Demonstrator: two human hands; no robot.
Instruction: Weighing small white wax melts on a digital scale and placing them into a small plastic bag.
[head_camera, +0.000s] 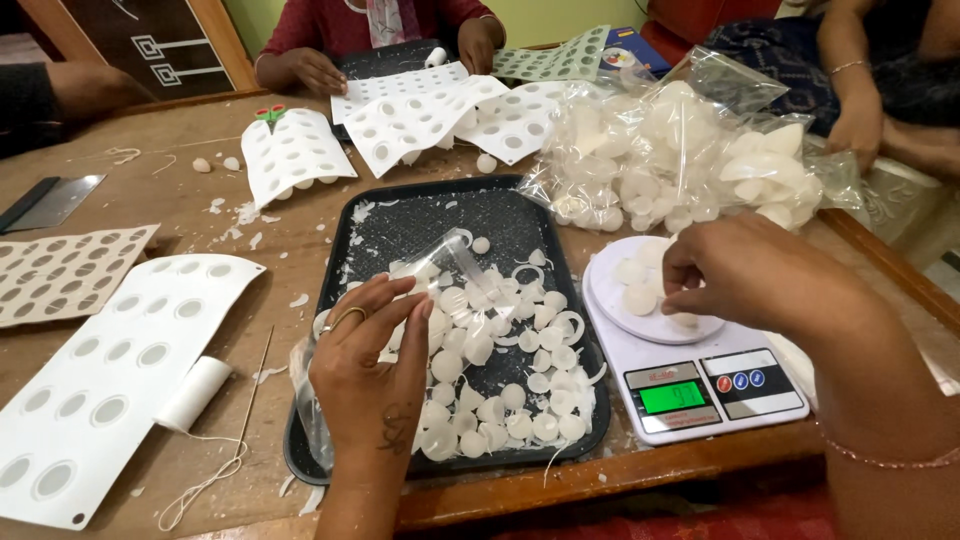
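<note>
Left hand (372, 360) holds clear bag (440, 275) (over black tray (420, 215))

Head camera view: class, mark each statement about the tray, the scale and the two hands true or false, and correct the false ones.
1. The left hand holds a clear plastic bag over the black tray. True.
2. The right hand is at the kitchen scale, above its round white platform. True.
3. The tray is empty. False: white dome-shaped pieces lie in it.
4. The scale's display is dark. False: it glows green.
5. A spool of white thread lies on a white mould sheet. True.
</note>
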